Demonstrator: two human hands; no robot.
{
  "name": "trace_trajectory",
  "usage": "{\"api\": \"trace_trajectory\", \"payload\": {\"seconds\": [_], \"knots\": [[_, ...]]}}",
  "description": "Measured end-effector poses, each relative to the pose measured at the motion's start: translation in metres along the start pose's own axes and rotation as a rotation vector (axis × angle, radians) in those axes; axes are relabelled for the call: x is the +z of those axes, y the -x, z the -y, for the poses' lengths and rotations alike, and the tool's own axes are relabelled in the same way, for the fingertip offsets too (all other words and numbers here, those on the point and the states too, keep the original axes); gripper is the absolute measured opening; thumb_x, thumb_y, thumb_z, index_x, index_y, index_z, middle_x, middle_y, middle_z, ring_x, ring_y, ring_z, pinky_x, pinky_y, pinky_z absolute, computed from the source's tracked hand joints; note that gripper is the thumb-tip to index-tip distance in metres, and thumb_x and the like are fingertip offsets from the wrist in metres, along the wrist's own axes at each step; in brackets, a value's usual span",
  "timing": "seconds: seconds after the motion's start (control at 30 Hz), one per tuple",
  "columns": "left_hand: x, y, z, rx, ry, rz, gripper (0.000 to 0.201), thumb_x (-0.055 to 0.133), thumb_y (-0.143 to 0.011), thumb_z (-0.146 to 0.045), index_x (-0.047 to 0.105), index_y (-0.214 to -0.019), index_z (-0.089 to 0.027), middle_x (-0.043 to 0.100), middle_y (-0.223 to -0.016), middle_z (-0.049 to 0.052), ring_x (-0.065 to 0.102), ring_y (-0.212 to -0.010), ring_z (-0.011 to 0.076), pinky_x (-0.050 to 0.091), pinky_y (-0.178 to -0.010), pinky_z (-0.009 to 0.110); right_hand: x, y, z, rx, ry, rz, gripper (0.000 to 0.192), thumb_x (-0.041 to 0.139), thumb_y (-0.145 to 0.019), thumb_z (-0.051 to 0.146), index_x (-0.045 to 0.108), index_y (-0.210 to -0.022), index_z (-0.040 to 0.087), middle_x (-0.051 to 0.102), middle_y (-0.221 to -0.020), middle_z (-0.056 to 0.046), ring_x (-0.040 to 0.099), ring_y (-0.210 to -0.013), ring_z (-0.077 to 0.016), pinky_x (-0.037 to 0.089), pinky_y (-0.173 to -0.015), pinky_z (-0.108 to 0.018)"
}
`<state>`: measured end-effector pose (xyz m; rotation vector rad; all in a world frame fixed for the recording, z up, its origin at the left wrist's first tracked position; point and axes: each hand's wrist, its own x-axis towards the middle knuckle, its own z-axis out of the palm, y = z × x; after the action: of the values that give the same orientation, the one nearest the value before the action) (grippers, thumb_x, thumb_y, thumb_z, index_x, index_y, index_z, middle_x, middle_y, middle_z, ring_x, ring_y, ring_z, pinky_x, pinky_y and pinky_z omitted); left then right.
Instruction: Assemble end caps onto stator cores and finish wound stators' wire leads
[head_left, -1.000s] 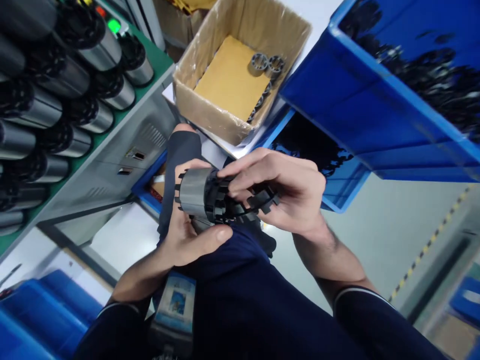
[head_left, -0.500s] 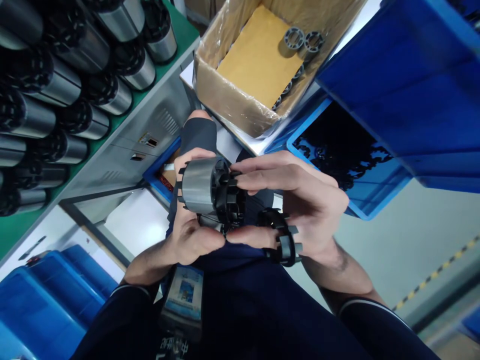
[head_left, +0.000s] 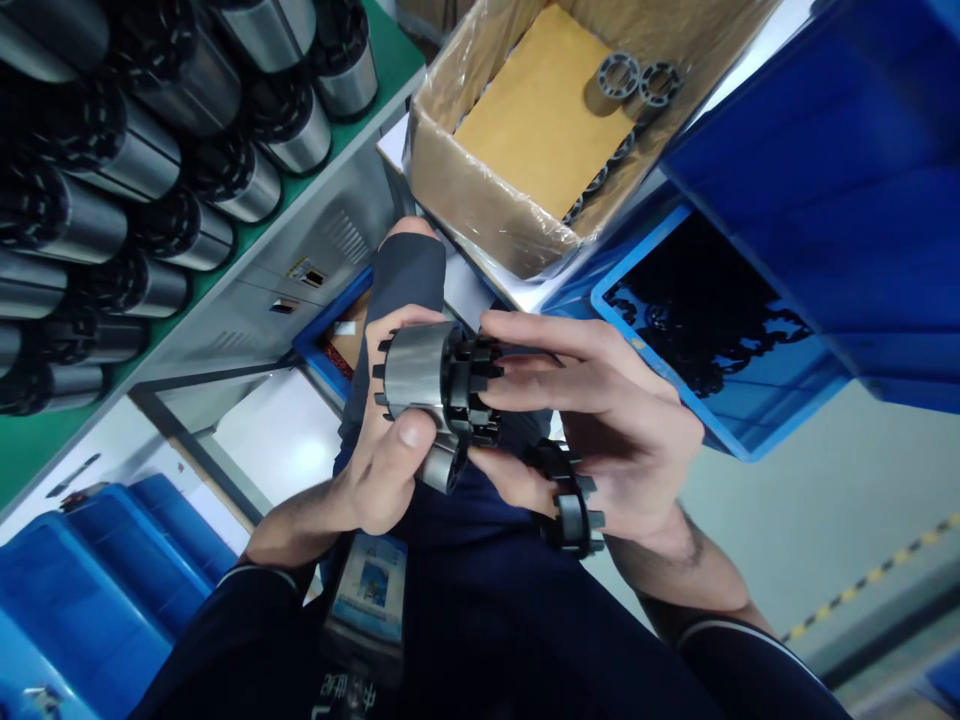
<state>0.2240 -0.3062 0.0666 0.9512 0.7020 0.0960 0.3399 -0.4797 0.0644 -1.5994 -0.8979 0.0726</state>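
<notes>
Just in front of my body, my left hand [head_left: 386, 470] is closed around a silver metal stator core [head_left: 416, 365], its thumb lying over the lower side. Black plastic teeth stick out at the core's left end. Below the thumb shows a second, smaller-looking metal cylinder [head_left: 442, 465]. Against the core's right end is a black toothed plastic ring [head_left: 476, 390], which the fingertips and thumb of my right hand [head_left: 615, 400] grip. Another black toothed ring [head_left: 574, 500] hangs in the same hand, near the thumb and palm. Whether the first ring is fully seated is hard to tell.
Several stator cores with black ends [head_left: 195, 230] stand on a green surface [head_left: 397, 60] at upper left. A plastic-lined carton [head_left: 487, 215] holds grey cores and yellow card. Right of it, a blue bin [head_left: 742, 445] contains black parts. Blue bins [head_left: 112, 580] sit lower left.
My left thumb has moved from beside the ring up onto the metal core, exposing the smaller cylinder beneath. My right thumb has drawn slightly away from the left one. The whole view has shifted a little.
</notes>
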Motion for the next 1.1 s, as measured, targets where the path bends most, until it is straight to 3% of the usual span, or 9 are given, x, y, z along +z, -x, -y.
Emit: {"api": "trace_trajectory", "payload": {"seconds": [0.13,0.27,0.4,0.67,0.77,0.83,0.9,0.97,1.1], "knots": [[0.001,-0.002,0.002,0.145,-0.150,0.125,0.067,0.089,-0.095,-0.075,0.076,-0.149,-0.038,0.081,-0.143,0.008,0.072,-0.152,0.0421,0.064,-0.129,0.059,0.004,0.005,0.000,0.052,-0.063,-0.022,0.053,0.104,-0.090,0.029,0.087,-0.140,0.036,0.081,-0.158,-0.003,0.087,-0.129,-0.0318,0.081,-0.102,-0.047],[-0.003,-0.002,0.002,0.172,-0.217,0.194,0.062,0.082,-0.105,-0.068,0.071,-0.155,-0.034,0.081,-0.142,0.008,0.081,-0.130,0.0385,0.066,-0.118,0.055,0.003,0.006,0.000,0.133,-0.146,-0.059,0.082,0.106,-0.087,0.029,0.076,-0.161,0.042,0.082,-0.155,0.001,0.086,-0.130,-0.0315,0.079,-0.108,-0.047],[-0.004,0.000,-0.002,0.174,-0.257,0.194,0.063,0.080,-0.107,-0.066,0.070,-0.158,-0.031,0.080,-0.135,0.010,0.081,-0.114,0.0334,0.066,-0.112,0.051,-0.006,0.003,0.000,0.049,0.000,-0.010,0.069,0.107,-0.089,0.038,0.083,-0.154,0.039,0.083,-0.155,-0.002,0.086,-0.128,-0.0339,0.076,-0.113,-0.049],[-0.002,0.005,0.004,0.139,-0.261,0.235,0.068,0.076,-0.109,-0.070,0.067,-0.164,-0.029,0.080,-0.146,0.014,0.081,-0.134,0.0412,0.068,-0.116,0.054,0.001,0.001,-0.008,-0.012,0.009,0.020,0.057,0.099,-0.101,0.044,0.081,-0.154,0.040,0.086,-0.150,-0.006,0.087,-0.125,-0.0340,0.076,-0.105,-0.056],[0.003,0.003,0.010,0.120,-0.166,0.165,0.060,0.079,-0.107,-0.071,0.077,-0.149,-0.028,0.087,-0.131,0.011,0.082,-0.136,0.0404,0.071,-0.113,0.051,-0.005,0.002,-0.005,0.049,0.094,0.069,0.053,0.087,-0.108,0.058,0.079,-0.158,0.041,0.080,-0.159,-0.005,0.085,-0.125,-0.0327,0.075,-0.106,-0.053],[0.008,0.000,0.011,0.114,-0.102,0.140,0.052,0.075,-0.109,-0.074,0.083,-0.131,-0.028,0.089,-0.123,0.009,0.083,-0.135,0.0388,0.073,-0.107,0.049,-0.014,0.002,-0.001,0.164,0.115,0.070,0.054,0.073,-0.115,0.067,0.076,-0.162,0.040,0.084,-0.146,-0.005,0.084,-0.102,-0.0264,0.075,-0.091,-0.046],[0.013,-0.005,0.010,0.170,-0.047,0.148,0.055,0.066,-0.112,-0.078,0.086,-0.114,-0.027,0.088,-0.116,0.009,0.085,-0.130,0.0379,0.076,-0.099,0.049,-0.024,0.001,0.002,0.243,0.099,0.062,0.043,0.069,-0.120,0.057,0.079,-0.157,0.036,0.085,-0.113,-0.002,0.075,-0.078,-0.0182,0.069,-0.075,-0.037],[0.018,-0.011,0.008,0.249,-0.011,0.153,0.057,0.064,-0.112,-0.079,0.088,-0.104,-0.028,0.087,-0.104,0.009,0.086,-0.125,0.0382,0.077,-0.096,0.052,-0.030,0.000,0.006,0.210,0.094,0.090,0.025,0.075,-0.118,0.033,0.085,-0.140,0.027,0.082,-0.095,0.001,0.074,-0.075,-0.0137,0.065,-0.075,-0.031],[0.027,-0.020,0.008,0.401,-0.035,-0.015,0.057,0.060,-0.112,-0.079,0.088,-0.089,-0.034,0.080,-0.085,0.005,0.085,-0.110,0.0364,0.074,-0.107,0.059,-0.029,0.003,0.010,0.094,0.030,0.184,0.019,0.084,-0.111,0.019,0.086,-0.130,0.021,0.086,-0.111,-0.005,0.081,-0.094,-0.0159,0.066,-0.082,-0.029]]}}
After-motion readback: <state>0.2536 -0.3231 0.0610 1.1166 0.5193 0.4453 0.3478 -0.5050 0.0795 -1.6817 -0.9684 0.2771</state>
